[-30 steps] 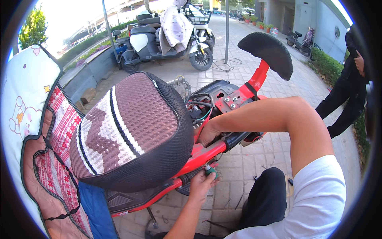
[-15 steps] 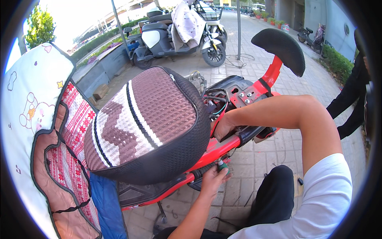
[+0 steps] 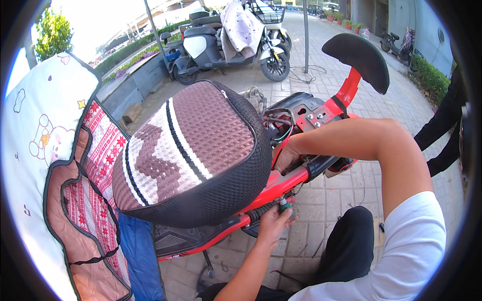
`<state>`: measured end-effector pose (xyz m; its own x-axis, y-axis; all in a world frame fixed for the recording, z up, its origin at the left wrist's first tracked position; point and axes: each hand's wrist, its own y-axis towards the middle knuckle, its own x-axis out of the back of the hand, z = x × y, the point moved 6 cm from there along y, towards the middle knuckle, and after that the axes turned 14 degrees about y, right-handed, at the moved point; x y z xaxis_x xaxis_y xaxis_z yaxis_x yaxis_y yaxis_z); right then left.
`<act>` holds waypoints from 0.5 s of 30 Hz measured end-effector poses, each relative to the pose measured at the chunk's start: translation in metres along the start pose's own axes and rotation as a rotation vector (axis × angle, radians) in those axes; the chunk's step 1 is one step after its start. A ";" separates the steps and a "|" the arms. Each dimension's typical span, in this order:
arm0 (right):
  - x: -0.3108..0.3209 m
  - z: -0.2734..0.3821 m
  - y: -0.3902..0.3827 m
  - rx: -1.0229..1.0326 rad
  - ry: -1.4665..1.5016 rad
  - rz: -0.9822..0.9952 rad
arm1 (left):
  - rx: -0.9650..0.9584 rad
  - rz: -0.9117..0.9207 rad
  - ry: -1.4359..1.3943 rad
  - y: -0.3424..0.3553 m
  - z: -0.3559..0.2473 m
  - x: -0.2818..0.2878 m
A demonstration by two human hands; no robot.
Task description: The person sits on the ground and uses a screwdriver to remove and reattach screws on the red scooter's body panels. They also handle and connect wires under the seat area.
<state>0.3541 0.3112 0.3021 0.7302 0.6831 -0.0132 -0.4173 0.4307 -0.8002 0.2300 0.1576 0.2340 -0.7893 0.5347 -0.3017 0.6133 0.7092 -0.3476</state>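
Note:
My left hand [image 3: 276, 219] is closed on a small tool with a green handle and metal tip [image 3: 285, 204], held against the underside of the red scooter frame [image 3: 293, 176]. My right hand [image 3: 287, 156] reaches down inside that frame beside exposed wires [image 3: 281, 123]; its fingers are hidden. A padded seat in a brown, white and black woven cover [image 3: 186, 145] sits just left of it. Behind, a red bracket carries a black backrest [image 3: 359, 57] over a bolted plate.
A quilted riding cover [image 3: 37, 140] fills the left. Parked scooters [image 3: 216, 45] and a pole [image 3: 306, 40] stand behind. A person in dark trousers [image 3: 439, 128] stands at right beside a hedge. My bent knee [image 3: 346, 241] is near the paving.
The whole scene has shifted slightly rightward in view. Both hands stay at the frame, the left on the green tool and the right inside; their grip looks much the same.

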 end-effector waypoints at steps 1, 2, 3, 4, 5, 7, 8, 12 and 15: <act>0.001 -0.002 -0.003 0.001 -0.002 0.011 | 0.012 0.006 0.007 0.001 0.002 -0.002; 0.001 -0.003 -0.006 0.003 -0.006 0.023 | 0.005 0.014 0.002 0.001 0.001 -0.004; 0.011 -0.009 0.004 0.008 0.025 0.058 | -0.002 0.022 -0.004 0.001 -0.001 -0.007; 0.011 -0.010 0.007 0.014 0.054 0.099 | -0.008 0.025 -0.009 0.001 -0.001 -0.007; 0.013 -0.013 0.008 0.015 0.055 0.092 | -0.019 0.018 -0.014 0.001 -0.001 -0.008; 0.012 -0.017 0.007 0.019 0.056 0.080 | -0.042 0.001 -0.024 0.001 -0.001 -0.008; 0.008 -0.019 0.003 0.021 0.047 0.128 | -0.053 -0.001 -0.030 0.000 -0.001 -0.008; -0.013 0.003 -0.030 0.069 -0.206 0.057 | -0.060 -0.023 -0.024 -0.004 -0.008 -0.006; -0.031 0.030 -0.058 0.078 -0.476 -0.003 | -0.041 -0.021 -0.019 -0.004 -0.006 -0.004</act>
<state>0.3391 0.2829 0.3670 0.4105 0.8679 0.2797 -0.4682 0.4638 -0.7521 0.2308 0.1552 0.2421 -0.8012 0.5108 -0.3117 0.5945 0.7386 -0.3177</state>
